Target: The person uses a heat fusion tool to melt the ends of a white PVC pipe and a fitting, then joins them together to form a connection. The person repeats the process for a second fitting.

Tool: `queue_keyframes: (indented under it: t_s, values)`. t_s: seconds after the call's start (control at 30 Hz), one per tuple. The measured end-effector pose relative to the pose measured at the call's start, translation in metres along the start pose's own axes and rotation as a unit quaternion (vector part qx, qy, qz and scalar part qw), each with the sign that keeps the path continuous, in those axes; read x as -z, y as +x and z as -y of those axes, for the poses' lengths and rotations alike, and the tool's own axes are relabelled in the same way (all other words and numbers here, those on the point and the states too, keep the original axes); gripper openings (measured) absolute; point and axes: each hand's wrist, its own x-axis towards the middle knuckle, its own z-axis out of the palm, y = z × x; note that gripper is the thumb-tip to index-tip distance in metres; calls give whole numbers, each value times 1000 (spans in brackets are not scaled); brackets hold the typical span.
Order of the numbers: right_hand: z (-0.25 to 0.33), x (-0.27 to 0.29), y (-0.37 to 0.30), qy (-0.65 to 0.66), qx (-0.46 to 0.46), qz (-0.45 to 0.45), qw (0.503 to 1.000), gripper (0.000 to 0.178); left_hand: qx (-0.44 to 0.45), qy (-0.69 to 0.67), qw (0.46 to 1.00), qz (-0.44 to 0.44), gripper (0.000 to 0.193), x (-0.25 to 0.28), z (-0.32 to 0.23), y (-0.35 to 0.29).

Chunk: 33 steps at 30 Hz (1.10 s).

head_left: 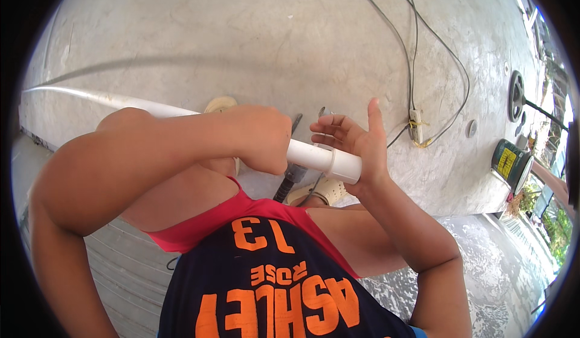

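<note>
Gripping white pipe (314, 155): left hand (261, 137) fingers wrapped tight; right hand (353, 141) fingers spread, palm against pipe end.

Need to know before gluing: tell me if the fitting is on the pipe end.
On: the fitting sleeves the pipe end.

White pipe (181, 113) as landmark: bare concrete floor (272, 35) beyond pipe, open room. Right of pipe end, cables (417, 54) and power strip (415, 126) lie across floor. Farther right, green can (509, 162). Below pipe, knees, sandals (329, 188), dark tool (289, 178) crowd gap.
</note>
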Motion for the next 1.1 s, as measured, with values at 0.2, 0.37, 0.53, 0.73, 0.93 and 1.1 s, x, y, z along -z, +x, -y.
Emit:
queue_keyframes:
  t_s: [0.2, 0.37, 0.53, 0.73, 0.93, 1.1]
  values:
    - [-2, 5, 4, -10, 138, 22, 990, 108, 41, -40, 993, 101, 34, 5, 4, 18]
    - [-9, 7, 4, -97, 302, 74, 945, 106, 10, -53, 980, 191, 33, 12, 11, 27]
    - [-7, 8, 4, -129, 317, 63, 938, 104, -3, -47, 980, 194, 35, 12, 11, 30]
    - [7, 13, 7, -98, 256, 70, 959, 98, -61, -78, 994, 54, 42, 7, 10, 16]
    - [17, 20, 4, -69, 320, 65, 943, 97, -106, -43, 984, -135, 38, -3, 1, 4]
    - [28, 20, 6, -56, 373, 64, 924, 97, -93, 8, 972, -214, 28, -1, -4, 3]
